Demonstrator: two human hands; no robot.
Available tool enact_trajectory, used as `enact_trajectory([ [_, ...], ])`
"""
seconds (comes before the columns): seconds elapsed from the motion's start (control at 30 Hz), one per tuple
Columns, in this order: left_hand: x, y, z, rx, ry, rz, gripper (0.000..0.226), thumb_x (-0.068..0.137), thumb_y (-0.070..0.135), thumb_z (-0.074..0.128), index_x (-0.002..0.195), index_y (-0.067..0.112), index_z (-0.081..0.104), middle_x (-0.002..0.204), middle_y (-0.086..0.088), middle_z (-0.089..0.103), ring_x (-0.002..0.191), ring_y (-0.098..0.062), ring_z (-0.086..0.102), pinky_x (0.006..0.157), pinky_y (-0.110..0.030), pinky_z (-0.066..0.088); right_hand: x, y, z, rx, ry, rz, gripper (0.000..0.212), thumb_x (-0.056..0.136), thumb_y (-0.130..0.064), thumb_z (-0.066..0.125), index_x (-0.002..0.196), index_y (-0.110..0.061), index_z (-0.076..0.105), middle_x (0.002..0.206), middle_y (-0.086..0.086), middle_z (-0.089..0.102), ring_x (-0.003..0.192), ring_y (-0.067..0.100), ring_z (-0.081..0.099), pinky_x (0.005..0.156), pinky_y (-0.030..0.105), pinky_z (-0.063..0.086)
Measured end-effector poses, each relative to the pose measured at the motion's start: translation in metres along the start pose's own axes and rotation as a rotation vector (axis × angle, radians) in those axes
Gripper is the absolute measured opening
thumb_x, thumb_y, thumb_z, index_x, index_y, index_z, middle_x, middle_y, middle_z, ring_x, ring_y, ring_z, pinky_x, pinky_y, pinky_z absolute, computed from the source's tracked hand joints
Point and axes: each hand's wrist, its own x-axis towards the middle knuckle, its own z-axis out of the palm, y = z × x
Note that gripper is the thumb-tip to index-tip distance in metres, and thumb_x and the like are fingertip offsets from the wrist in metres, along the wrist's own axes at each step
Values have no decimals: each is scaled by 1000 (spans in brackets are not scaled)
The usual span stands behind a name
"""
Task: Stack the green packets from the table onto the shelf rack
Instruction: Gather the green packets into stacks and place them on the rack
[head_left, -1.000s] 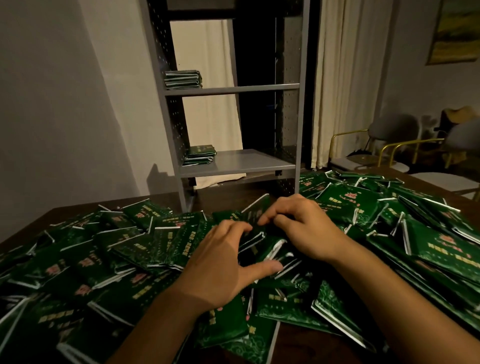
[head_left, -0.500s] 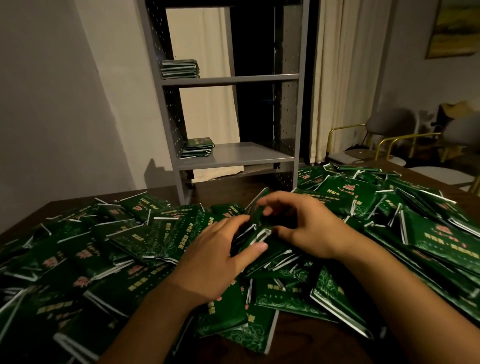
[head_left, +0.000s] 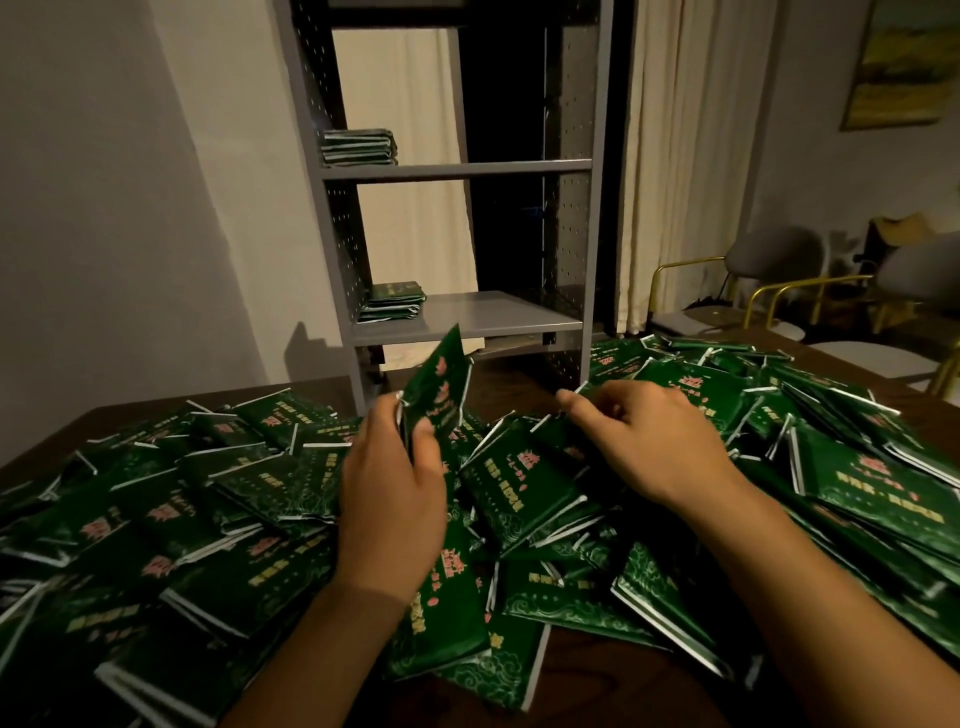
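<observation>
A dark wooden table (head_left: 597, 691) fills the lower view, bare only along a strip at the near edge and a patch at the far side in front of the rack; nearly all the rest lies under a loose heap of green packets (head_left: 218, 519) that reaches both side edges of the view. At the table's far edge stands a grey metal shelf rack (head_left: 457, 169) with perforated side panels; its lower shelf (head_left: 483, 314) is open across the middle and right, with a small stack of packets (head_left: 392, 302) in its left corner; the upper shelf likewise carries a stack (head_left: 358, 147) at its left end, the rest of the board free. A plain wall closes the left side; pale curtains (head_left: 691, 166) hang to the right of the rack; chairs with brass-coloured arms (head_left: 769, 280) stand beyond the table's right edge. The left hand (head_left: 389, 493) is raised over the middle of the heap, thumb and fingers pinching the lower end of one packet (head_left: 441, 379), which stands tilted upright, its top corner overlapping the front lip of the lower shelf in view. The right hand (head_left: 649, 441) hovers low over the heap just beside it, fingers curled at the silver edge of another packet; whether it actually grips that edge I cannot tell.
</observation>
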Motion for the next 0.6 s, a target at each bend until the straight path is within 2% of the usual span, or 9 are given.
enact_trajectory([
  [0.1, -1, 3, -2, -53, 41, -6, 10, 105, 29, 42, 111, 24, 48, 100, 1, 60, 95, -21, 59, 81, -43, 50, -9, -14, 0, -143, -73, -39, 84, 73, -94, 21, 81, -22, 65, 78, -3, 66, 78, 16, 64, 77, 32, 57],
  [0.13, -2, 4, -1, -60, 35, -14, 8, 104, 31, 42, 110, 26, 45, 100, 1, 60, 95, -21, 60, 81, -45, 52, -11, -19, 3, -229, -113, -70, 91, 67, -98, 19, 82, -20, 63, 84, -1, 67, 85, 17, 65, 80, 33, 56],
  [0.2, -2, 4, 0, -80, 15, -39, 8, 104, 33, 41, 111, 30, 41, 101, 0, 61, 96, -23, 64, 80, -50, 54, -13, -28, 10, -395, -192, -123, 94, 61, -102, 29, 95, -20, 61, 108, 1, 64, 113, 23, 58, 98, 40, 49],
  [0.27, -1, 0, 1, -94, 14, -47, 9, 105, 30, 42, 113, 29, 38, 100, 0, 61, 92, -22, 65, 75, -44, 54, -13, -35, 13, -424, -240, -128, 85, 61, -93, 54, 110, -22, 58, 120, 0, 58, 122, 24, 48, 104, 41, 43],
  [0.33, 0, 1, 0, -112, 29, -44, 9, 106, 24, 43, 112, 26, 37, 95, 2, 60, 84, -13, 62, 64, -27, 47, -11, -35, 14, -247, -281, -90, 69, 67, -74, 73, 112, -26, 54, 115, -2, 58, 114, 21, 51, 98, 39, 46],
  [0.4, 0, 4, -2, -159, 52, -56, 11, 106, 19, 44, 112, 26, 37, 93, 6, 59, 80, -5, 60, 60, -19, 42, -9, -30, 13, 26, -310, -38, 48, 75, -52, 80, 107, -29, 52, 111, -5, 63, 104, 17, 60, 93, 41, 54],
  [0.5, 1, 2, -2, -212, 88, -72, 20, 106, 19, 44, 112, 34, 32, 95, 6, 59, 84, -14, 61, 68, -32, 49, -5, -21, 6, 498, -230, 3, 27, 86, -23, 75, 99, -33, 54, 110, -8, 66, 96, 15, 68, 79, 37, 62],
  [0.57, 1, 2, -3, -222, 99, -84, 23, 106, 21, 44, 112, 39, 31, 95, 2, 60, 84, -21, 61, 68, -38, 52, -2, -15, -4, 755, -130, 42, 22, 91, -13, 67, 106, -27, 59, 112, -7, 65, 96, 17, 69, 68, 29, 62],
  [0.6, 1, 3, -3, -243, 101, -96, 23, 106, 21, 44, 113, 38, 31, 95, 2, 60, 84, -19, 61, 68, -37, 52, -1, -12, -9, 866, -84, 68, 22, 93, -10, 64, 109, -24, 61, 112, -4, 66, 93, 16, 70, 64, 25, 60],
])
